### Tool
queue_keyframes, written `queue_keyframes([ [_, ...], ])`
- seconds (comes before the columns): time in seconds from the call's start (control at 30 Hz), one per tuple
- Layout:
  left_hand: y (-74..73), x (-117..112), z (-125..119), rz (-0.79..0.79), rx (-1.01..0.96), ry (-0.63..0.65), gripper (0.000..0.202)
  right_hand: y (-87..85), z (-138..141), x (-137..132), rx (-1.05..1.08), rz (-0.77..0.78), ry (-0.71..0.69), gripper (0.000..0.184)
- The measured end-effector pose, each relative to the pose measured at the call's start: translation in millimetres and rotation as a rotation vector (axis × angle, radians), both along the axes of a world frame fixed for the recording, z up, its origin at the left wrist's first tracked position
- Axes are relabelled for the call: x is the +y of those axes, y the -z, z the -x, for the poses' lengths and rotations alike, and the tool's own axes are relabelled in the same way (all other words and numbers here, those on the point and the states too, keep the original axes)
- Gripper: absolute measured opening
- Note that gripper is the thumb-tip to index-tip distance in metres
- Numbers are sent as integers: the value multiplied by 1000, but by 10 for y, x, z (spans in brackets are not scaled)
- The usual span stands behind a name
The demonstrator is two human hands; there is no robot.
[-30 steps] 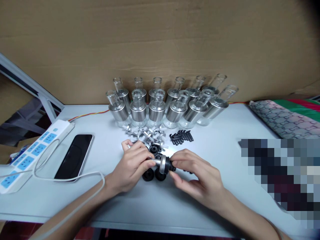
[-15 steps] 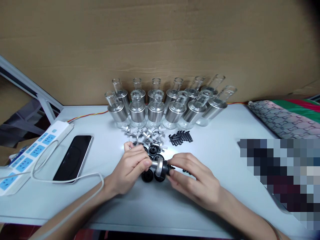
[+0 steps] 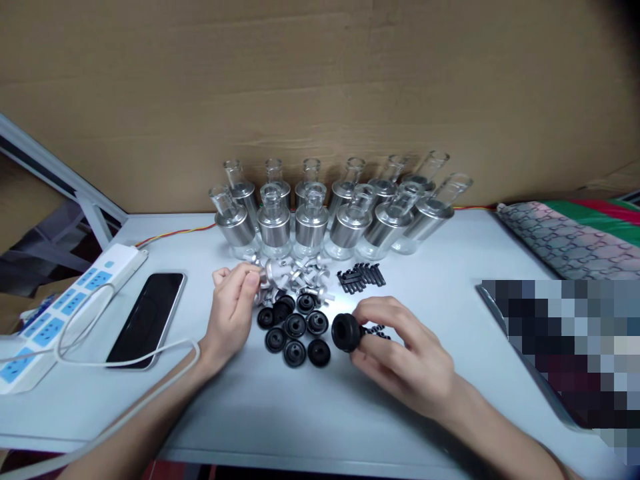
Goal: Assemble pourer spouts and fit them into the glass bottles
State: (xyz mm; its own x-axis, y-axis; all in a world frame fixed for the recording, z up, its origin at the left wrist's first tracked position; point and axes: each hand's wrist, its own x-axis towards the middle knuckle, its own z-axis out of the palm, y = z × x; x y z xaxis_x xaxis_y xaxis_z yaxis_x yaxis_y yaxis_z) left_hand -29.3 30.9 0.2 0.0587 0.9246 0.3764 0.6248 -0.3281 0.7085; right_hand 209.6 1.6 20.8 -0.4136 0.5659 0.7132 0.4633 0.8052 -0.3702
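Observation:
My left hand is closed on a silver metal fitting with a round collar, over the pile of similar silver fittings. Between the thumb and fingers of my right hand is a black ringed stopper, its hollow end facing left. The two parts are apart. Several round black caps lie on the table between my hands. Close behind my right fingers are small black rings, partly hidden. Small black levers lie in a group farther back.
Two rows of glass bottles with metal sleeves stand at the back, before a cardboard wall. At left are a phone, a power strip and a white cable crossing my left forearm. A patterned cloth item lies at right.
The silver fitting and black stopper, together before, are now separated. My left hand has moved left and back with the fitting; my right hand has shifted slightly right with the stopper, uncovering the caps.

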Motion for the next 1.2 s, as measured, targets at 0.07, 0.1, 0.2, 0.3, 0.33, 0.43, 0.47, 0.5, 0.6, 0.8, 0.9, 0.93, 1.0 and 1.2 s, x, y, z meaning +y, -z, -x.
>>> queue_keyframes([
  [0.07,36,59,20,-2,100,-58,37,-17,8,1,-5,43,29,18],
  [0.1,56,83,24,0,147,-73,34,-30,19,-1,-3,66,38,17],
  [0.2,109,127,17,21,269,-86,23,-67,57,-13,-1,110,38,16],
  [0.3,132,141,-6,85,353,-71,15,-66,64,-21,-16,112,41,15],
  [0.33,133,141,-14,110,371,-61,16,-54,56,-20,-26,102,45,15],
  [0.43,136,133,-34,165,405,-32,18,4,16,-12,-79,14,32,17],
  [0.47,138,129,-37,172,411,-25,19,24,4,-8,-97,-17,25,19],
  [0.5,143,124,-38,170,412,-24,19,44,-4,-4,-112,-35,17,20],
  [0.6,157,108,-26,106,387,-26,20,90,-1,5,-139,-20,-13,19],
  [0.8,109,39,9,-196,337,209,23,99,33,4,-101,97,-122,19],
  [0.9,59,-5,-15,-312,382,444,21,59,28,-2,-156,160,-196,16],
  [0.93,48,-17,-28,-331,399,506,20,50,27,-4,-187,191,-228,16],
  [1.0,41,-31,-56,-337,423,573,20,54,31,-5,-249,256,-279,17],
  [1.2,64,-24,-93,-300,417,563,25,129,50,9,-321,310,-286,19],
])
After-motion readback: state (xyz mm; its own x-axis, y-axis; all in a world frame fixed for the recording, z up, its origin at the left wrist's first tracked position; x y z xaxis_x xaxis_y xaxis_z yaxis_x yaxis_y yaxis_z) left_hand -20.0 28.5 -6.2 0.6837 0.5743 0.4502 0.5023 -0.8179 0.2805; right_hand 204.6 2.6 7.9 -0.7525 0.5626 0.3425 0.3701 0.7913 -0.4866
